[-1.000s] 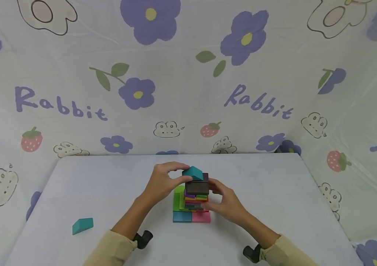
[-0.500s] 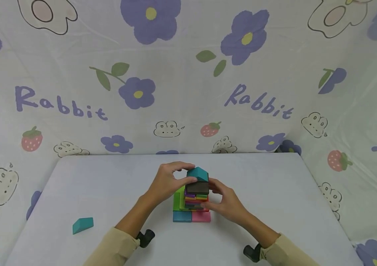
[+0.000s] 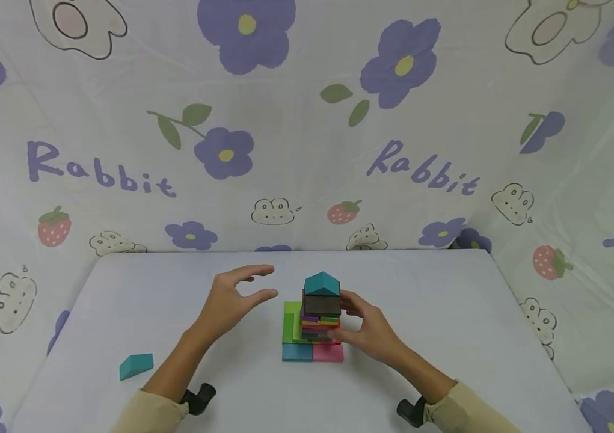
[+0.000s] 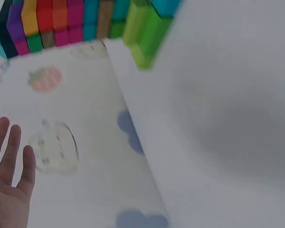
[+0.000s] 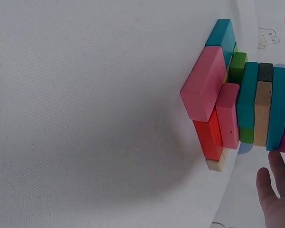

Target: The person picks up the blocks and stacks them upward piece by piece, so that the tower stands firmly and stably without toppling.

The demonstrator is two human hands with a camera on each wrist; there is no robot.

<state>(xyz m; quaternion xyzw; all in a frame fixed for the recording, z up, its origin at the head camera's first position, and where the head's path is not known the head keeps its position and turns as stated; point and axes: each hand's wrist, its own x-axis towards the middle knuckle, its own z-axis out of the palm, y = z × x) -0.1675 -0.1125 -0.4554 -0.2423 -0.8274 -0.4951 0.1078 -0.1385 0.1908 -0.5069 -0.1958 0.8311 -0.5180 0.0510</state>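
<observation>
A tower of coloured wooden blocks [image 3: 322, 308] stands upright mid-table, also seen sideways in the right wrist view. Its base shows a blue block [image 3: 297, 352] and a pink block [image 5: 205, 85]. A dark block [image 3: 322, 304] lies near the top, and a teal triangular block [image 3: 322, 284] sits on it. To the left of the tower my left hand [image 3: 231, 300] is held apart from it, thumb and fingers spread with nothing between them. My right hand [image 3: 368, 331] touches the tower's right side, thumb near its front, fingers partly hidden behind the blocks.
Another teal block [image 3: 136, 366] with a sloped face lies alone at the table's left. The white table [image 3: 436, 313] ends in front of a patterned cloth [image 3: 307, 138] with flowers and rabbits. Cameras are strapped at both wrists.
The left hand has slid the teal triangular block rightward onto the dark block, let go of it and moved away to the left. The right hand has stayed at the tower.
</observation>
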